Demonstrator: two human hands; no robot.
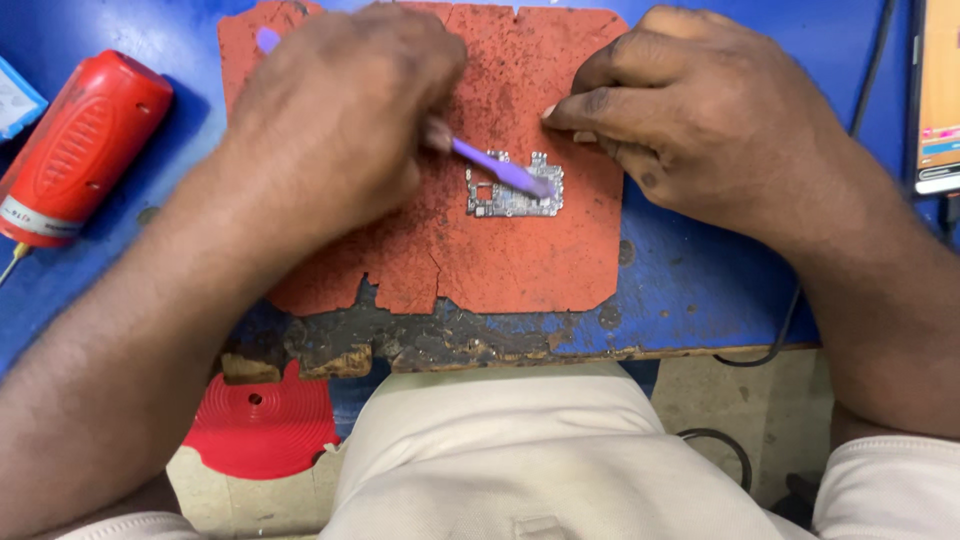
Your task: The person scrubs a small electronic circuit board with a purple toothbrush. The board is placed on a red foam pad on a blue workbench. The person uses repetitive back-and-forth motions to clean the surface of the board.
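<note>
Right in the middle of the orange mat (pixel 520 250) lies a small circuit board (pixel 512 192), silvery, flat, packed with tiny parts and with a square cutout on its left side. It looks light and thin, stiff rather than bendy, and surely fragile: the sort of thing best steadied by its bare edges, never by the crowded face. Being so light, it would likely skate on the mat if nothing pins it.

Across it runs a purple brush (pixel 492 165), its working end down on the board's right half, the far end of the handle peeking out above the knuckles. The left hand (pixel 335 120) is closed around that handle, fingers curled in a firm grip. The right hand (pixel 700 120) sits just beside the board's upper right corner, fingers drawn together with the tips pressed down at the mat there; whether they actually touch the board's edge I cannot tell.

The mat is worn and scorched along its near edge, lying on a blue bench (pixel 700 290). Off to the left rests a red cylinder-shaped tool (pixel 80 145); at the far right edge, a lit phone screen (pixel 940 100). Below the bench, a red ridged disc (pixel 262 425).
</note>
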